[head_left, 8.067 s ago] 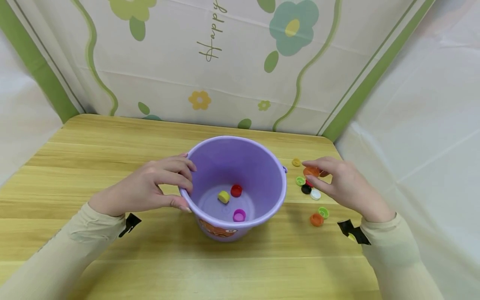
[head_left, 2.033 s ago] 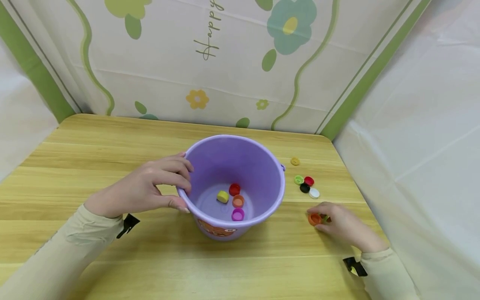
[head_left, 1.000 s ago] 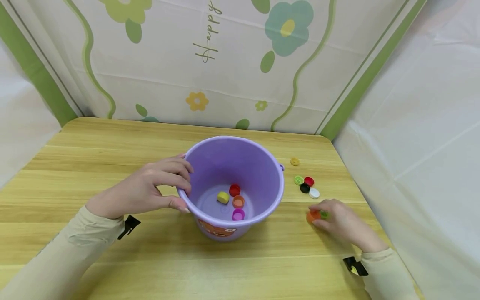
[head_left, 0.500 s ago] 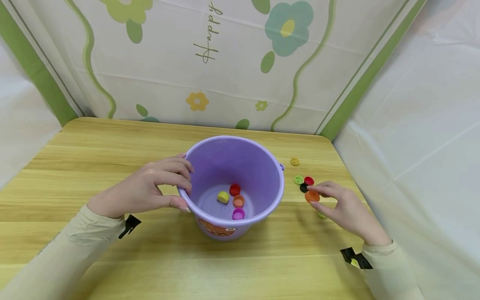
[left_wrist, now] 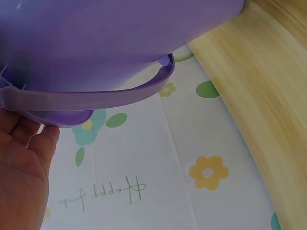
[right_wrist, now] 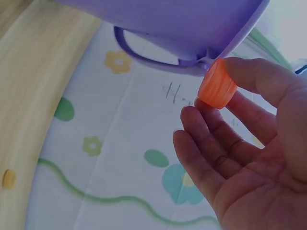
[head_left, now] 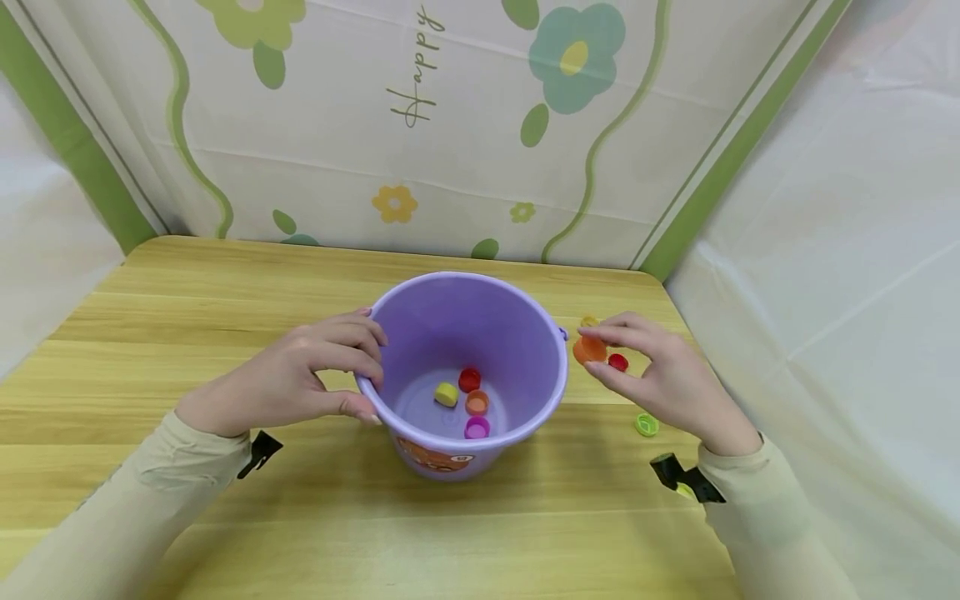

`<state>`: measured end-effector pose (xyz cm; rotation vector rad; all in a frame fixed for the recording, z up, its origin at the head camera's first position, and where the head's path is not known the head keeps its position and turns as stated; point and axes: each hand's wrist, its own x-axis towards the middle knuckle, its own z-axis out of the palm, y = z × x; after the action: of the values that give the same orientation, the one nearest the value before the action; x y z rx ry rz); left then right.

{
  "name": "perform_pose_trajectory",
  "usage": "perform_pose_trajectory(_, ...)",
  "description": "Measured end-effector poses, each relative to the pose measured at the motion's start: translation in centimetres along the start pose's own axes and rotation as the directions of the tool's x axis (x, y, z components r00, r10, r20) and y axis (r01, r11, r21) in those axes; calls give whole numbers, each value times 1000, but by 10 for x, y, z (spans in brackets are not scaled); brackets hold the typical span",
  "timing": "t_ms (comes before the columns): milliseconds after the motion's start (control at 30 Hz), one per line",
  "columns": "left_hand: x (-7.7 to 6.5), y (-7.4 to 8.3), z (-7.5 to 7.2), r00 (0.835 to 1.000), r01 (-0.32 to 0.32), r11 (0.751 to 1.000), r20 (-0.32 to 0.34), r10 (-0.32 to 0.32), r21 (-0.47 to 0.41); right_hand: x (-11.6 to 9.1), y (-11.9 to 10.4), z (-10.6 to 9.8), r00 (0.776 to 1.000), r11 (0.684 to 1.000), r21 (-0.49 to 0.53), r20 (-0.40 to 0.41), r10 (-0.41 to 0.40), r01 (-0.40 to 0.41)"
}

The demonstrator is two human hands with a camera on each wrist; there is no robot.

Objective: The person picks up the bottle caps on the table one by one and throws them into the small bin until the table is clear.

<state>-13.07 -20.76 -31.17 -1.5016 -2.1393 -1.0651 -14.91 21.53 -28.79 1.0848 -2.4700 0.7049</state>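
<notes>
A purple bucket (head_left: pixel 480 321) stands upright on the wooden table, its mouth facing up. My left hand (head_left: pixel 296 375) grips the left side of its rim, thumb outside and the other fingers over the edge. Just right of the bucket, my right hand (head_left: pixel 663 379) pinches an orange bottle cap (head_left: pixel 589 350) in the air. In the right wrist view, thumb and fingertips hold this ribbed orange cap (right_wrist: pixel 218 86) near the rim. On the bucket's floor lie a yellow cap (head_left: pixel 446 394), a red cap (head_left: pixel 470 380), another orange cap (head_left: pixel 477 403) and a magenta cap (head_left: pixel 477 428).
Right of the bucket on the table (head_left: pixel 225 292) lie a second red cap (head_left: pixel 618 362), an amber cap (head_left: pixel 589 320) and a lime green cap (head_left: pixel 647 425). My right hand covers others. The bucket's handle (left_wrist: pixel 96 99) hangs at its far side.
An orange cap has joined those in the bucket since the oldest frame. My right hand has picked another orange cap off the table and carried it up and left toward the bucket.
</notes>
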Motion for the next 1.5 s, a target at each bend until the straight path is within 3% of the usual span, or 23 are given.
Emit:
perform_pose_trajectory(300,0,-1,2,1000,-23,1000,-18,23,8,39,-21,-3,996,995,41,-18,-86,86)
perform_pose_trajectory(567,0,-1,1,1000,-22,1000,-19,23,19,59,-32,1,990,988,64,9,-141,140)
perform_pose_trajectory(1500,-1,-1,2,1000,-21,1000,-22,21,9,79,-34,11,983,986,110,125,-136,123)
